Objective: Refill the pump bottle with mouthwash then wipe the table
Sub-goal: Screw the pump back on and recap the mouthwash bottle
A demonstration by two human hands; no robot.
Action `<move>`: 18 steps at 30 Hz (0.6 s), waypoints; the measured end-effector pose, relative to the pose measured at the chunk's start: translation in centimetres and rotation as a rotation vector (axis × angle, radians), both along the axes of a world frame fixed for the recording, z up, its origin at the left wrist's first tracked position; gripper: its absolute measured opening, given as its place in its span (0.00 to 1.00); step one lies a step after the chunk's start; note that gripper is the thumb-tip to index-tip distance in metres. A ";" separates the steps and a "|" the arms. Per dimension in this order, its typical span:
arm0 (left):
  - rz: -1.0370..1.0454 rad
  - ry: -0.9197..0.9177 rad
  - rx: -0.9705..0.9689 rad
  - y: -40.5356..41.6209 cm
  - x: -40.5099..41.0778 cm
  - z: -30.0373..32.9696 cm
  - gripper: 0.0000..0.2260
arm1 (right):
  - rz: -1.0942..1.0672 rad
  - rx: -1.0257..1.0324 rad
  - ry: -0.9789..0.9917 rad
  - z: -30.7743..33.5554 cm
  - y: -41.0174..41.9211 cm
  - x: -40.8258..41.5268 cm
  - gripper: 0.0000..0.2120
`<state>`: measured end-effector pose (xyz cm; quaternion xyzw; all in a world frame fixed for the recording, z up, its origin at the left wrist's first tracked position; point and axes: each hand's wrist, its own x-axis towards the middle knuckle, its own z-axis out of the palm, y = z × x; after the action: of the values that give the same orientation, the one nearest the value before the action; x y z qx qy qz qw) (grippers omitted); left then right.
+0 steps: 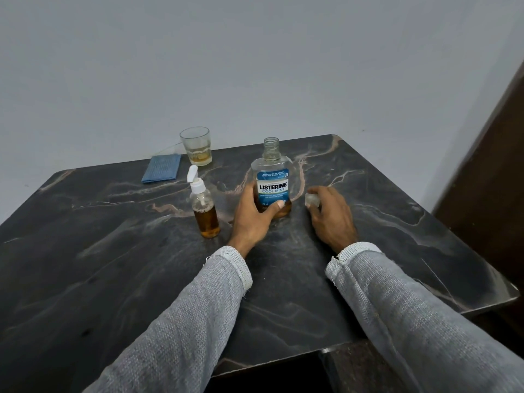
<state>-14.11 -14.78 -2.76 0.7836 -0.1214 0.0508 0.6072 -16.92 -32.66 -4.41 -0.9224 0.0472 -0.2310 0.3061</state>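
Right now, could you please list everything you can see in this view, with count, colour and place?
Mouthwash bottle: one, clear with blue label, amber liquid low, uncapped, table centre.
Pump bottle: one, clear, white pump, about half amber, left of the mouthwash bottle.
Glass: one, clear, a little pale liquid, far left.
Cloth: one, blue, folded, beside the glass.
Cap: one, clear, right of the mouthwash bottle.
Table: one, dark marbled.
Wall: pale grey, behind.
Left hand: holds the mouthwash bottle's base.
Right hand: fingers on the cap.
Sleeves: two, grey.
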 end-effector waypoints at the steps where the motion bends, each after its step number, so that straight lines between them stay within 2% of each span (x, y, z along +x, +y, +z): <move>1: 0.012 0.002 0.004 -0.1 0.0 0.0 0.24 | 0.010 0.017 -0.010 0.0 0.0 -0.1 0.12; 3: 0.016 0.007 0.012 -0.3 -0.1 -0.1 0.20 | 0.015 0.063 -0.049 0.0 0.1 -0.2 0.11; 6: -0.016 -0.006 0.026 -0.4 -0.7 -0.3 0.16 | -0.020 0.154 -0.120 0.1 0.3 -0.4 0.14; 12: -0.080 -0.034 0.053 -0.6 -2.1 -0.7 0.17 | -0.066 0.411 -0.188 0.4 0.2 -0.9 0.19; 18: -0.136 -0.026 0.052 -0.2 -2.2 -0.9 0.20 | 0.090 0.545 -0.130 1.5 -1.0 -2.7 0.21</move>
<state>-16.32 -15.02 -3.71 0.7883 -0.1834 0.0165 0.5871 -19.65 -33.61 -2.88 -0.7905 0.0470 -0.2546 0.5550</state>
